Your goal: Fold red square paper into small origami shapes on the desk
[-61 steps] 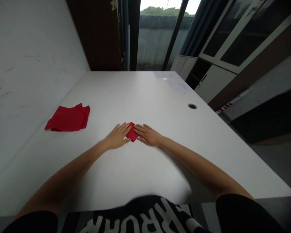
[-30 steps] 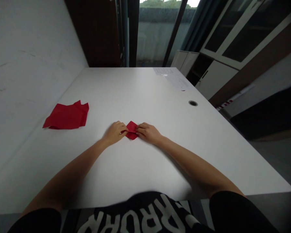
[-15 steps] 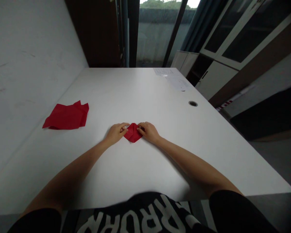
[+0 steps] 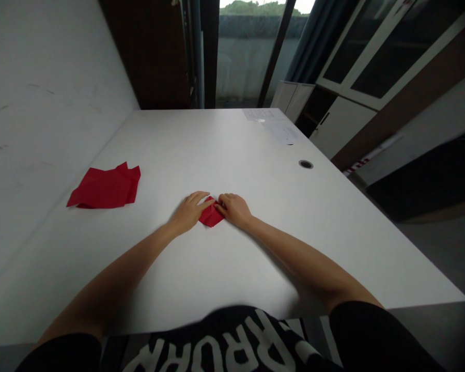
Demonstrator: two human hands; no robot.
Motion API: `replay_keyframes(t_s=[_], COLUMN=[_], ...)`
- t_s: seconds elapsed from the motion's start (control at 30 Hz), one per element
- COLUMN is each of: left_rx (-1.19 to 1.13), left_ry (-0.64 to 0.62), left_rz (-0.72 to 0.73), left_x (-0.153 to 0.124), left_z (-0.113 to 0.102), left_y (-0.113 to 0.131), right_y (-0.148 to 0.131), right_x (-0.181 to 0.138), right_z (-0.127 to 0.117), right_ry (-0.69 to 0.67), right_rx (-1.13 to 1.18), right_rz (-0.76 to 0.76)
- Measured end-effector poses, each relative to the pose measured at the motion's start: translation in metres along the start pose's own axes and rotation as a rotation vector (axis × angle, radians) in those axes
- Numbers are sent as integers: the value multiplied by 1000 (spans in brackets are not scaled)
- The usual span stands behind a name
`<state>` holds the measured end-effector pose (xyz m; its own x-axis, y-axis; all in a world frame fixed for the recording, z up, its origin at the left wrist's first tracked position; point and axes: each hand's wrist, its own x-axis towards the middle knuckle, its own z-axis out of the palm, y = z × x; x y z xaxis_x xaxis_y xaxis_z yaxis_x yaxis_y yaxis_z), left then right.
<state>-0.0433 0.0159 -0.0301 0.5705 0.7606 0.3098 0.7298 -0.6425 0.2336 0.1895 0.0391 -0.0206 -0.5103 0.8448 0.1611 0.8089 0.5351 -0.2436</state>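
A small piece of folded red paper (image 4: 211, 218) lies on the white table in front of me, with a pointed lower corner towards me. My left hand (image 4: 188, 213) is at its left side, the thumb laid across the paper's upper part and the fingers stretched out beyond it, apart from the thumb. On the right side, my right hand (image 4: 234, 210) has its fingers bent and closed on the paper's upper right edge. Both sets of fingertips nearly meet and hide part of the upper folds.
More red paper (image 4: 104, 188), in overlapping pieces, lies at the left of the white table (image 4: 232, 268). White sheets (image 4: 275, 126) are at the far right end, near a round cable hole (image 4: 306, 164). A wall (image 4: 54, 103) borders the left side; cabinets (image 4: 344, 124) stand beyond the right edge.
My left hand's fingers have stretched out and its thumb has moved right over the paper. The right fingers have drawn in towards the paper's middle. The view has shifted slightly.
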Motion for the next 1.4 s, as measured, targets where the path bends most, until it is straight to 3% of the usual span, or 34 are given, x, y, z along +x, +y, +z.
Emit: replay_keyframes(t_s=[0.17, 0.3, 0.43, 0.73, 0.87, 1.07, 1.4], left_rx=[32, 107, 158, 150, 108, 23, -145], left_ry=[-132, -138, -137, -269, -251, -217, -75], left_rz=[12, -39, -120, -69, -37, -28, 40], left_x=[-1, -3, -4, -13, -12, -11, -5], left_z=[1, -4, -4, -6, -8, -4, -13], left_y=[-4, -1, -3, -9, -6, -10, -13], right_y=[2, 1, 2, 15, 19, 13, 15], right_x=[-5, -12, -14, -13, -14, -14, -3], right_z=[-3, -5, 2, -3, -5, -4, -7], right_ry=[83, 150, 110, -65, -54, -40, 59], right_rx=[-35, -14, 61, 88, 67, 100, 125], right_rz=[-72, -302, -489, -357, -282, -370, -335])
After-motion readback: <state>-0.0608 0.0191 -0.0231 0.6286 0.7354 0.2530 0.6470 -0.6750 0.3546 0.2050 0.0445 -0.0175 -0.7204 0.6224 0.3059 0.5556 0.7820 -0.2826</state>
